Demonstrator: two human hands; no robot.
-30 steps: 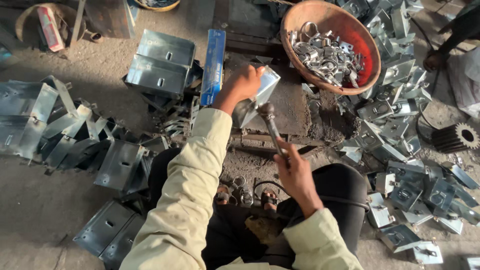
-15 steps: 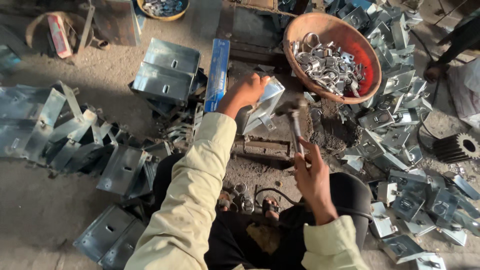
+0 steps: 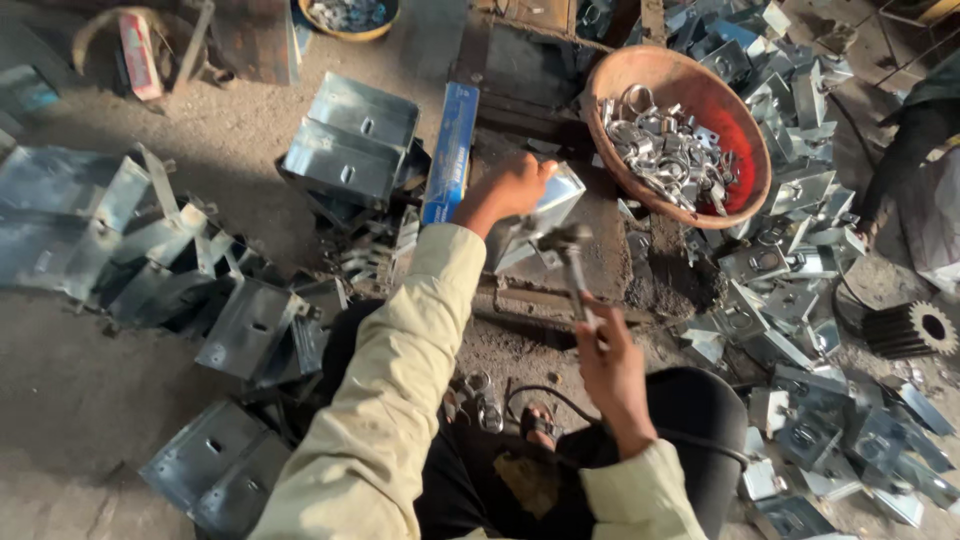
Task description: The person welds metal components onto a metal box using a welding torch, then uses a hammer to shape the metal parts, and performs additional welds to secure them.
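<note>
Folded sheet-metal bracket point(image 3: 545, 215) lies on the dark steel block point(image 3: 590, 255), pinned by the left hand point(image 3: 510, 188) closed over its 9 o'clock edge. It looks light, stiff and sharp-rimmed, best held by the flat face. At 6 o'clock, the right hand point(image 3: 608, 365) fully clenches a hammer point(image 3: 570, 262).

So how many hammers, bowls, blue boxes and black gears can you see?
Hammer: 1, held in the right hand
Bowls: 2, a red bowl and a yellow bowl
Blue box: 1
Gear: 1
Total: 5
</note>
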